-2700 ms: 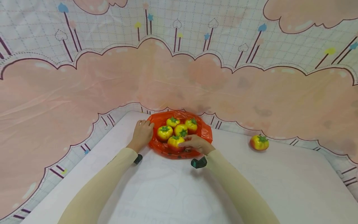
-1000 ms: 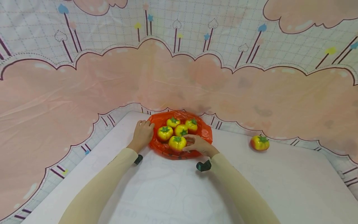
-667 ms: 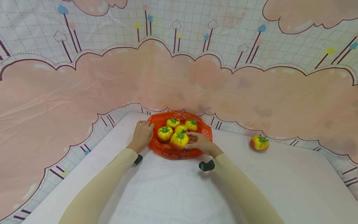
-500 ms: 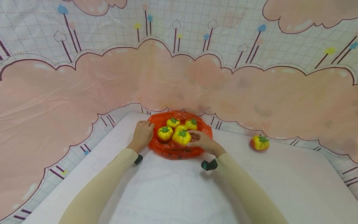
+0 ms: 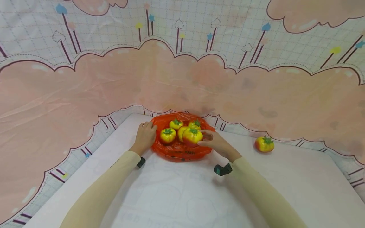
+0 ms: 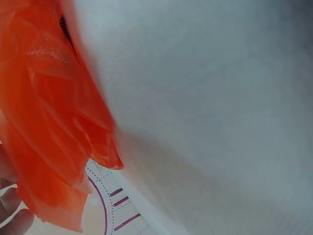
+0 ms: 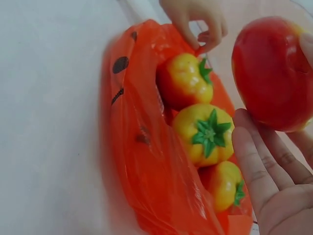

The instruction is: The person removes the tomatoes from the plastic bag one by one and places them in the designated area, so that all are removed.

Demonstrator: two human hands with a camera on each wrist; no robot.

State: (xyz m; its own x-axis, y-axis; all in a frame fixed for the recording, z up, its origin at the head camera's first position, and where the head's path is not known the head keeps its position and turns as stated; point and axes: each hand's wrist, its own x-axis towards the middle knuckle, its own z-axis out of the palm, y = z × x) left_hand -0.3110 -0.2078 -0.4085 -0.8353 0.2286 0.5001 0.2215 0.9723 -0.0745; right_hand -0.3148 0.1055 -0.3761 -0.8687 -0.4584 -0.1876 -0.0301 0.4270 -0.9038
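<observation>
A red plastic bag [image 5: 185, 155] lies spread with its mouth up, holding several yellow-and-red tomatoes [image 5: 167, 136] with green star-shaped leaf tops. My left hand [image 5: 146, 136] pinches the bag's left rim; the right wrist view shows this left hand [image 7: 203, 19] at the top, thumb and finger together on the plastic. Above the bag's right side, my right hand [image 5: 218, 144] grips one tomato [image 5: 192, 136] between thumb and fingers. Seen from the right wrist, that tomato's red underside [image 7: 269, 73] is raised over the others. In the left wrist view, orange-red plastic [image 6: 44, 112] covers most of my left fingers.
One more tomato [image 5: 264, 144] sits alone on the white tabletop [image 5: 176, 196], to the right of the bag near the back edge. Behind the table hangs a pink-and-white patterned cloth [image 5: 182, 79].
My right hand has lifted a tomato from the front of the bag and carried it up and to the right. My left hand stays at the bag's rim.
</observation>
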